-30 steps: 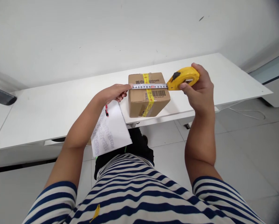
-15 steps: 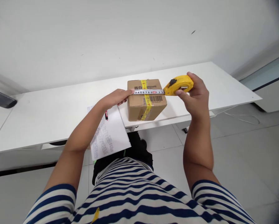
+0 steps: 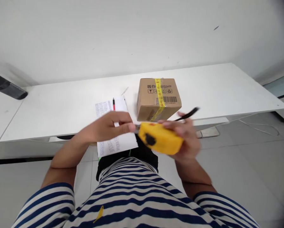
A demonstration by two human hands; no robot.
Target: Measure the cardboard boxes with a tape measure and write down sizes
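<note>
My right hand (image 3: 186,139) grips a yellow tape measure (image 3: 159,139) in front of the table's front edge; its black strap sticks out to the right. At the tape measure's mouth, my left hand (image 3: 111,126) pinches the metal end of the tape, with only a short bit of blade showing. Both hands are somewhat blurred. Just beyond them a brown cardboard box (image 3: 145,101) with yellow printed tape and a barcode stands on the table. Partly under my left hand lies a sheet of handwritten paper (image 3: 123,142), with a red and black pen (image 3: 113,104) on it.
The long white table (image 3: 68,104) runs along a white wall. A dark cylindrical object (image 3: 10,87) is at the far left. A white cable (image 3: 258,125) hangs and lies below the table on the right. The paper overhangs the table's front edge.
Both hands have left the box and come toward my body. The blade, stretched across the box's top before, has run back into the tape measure. The view has shifted slightly.
</note>
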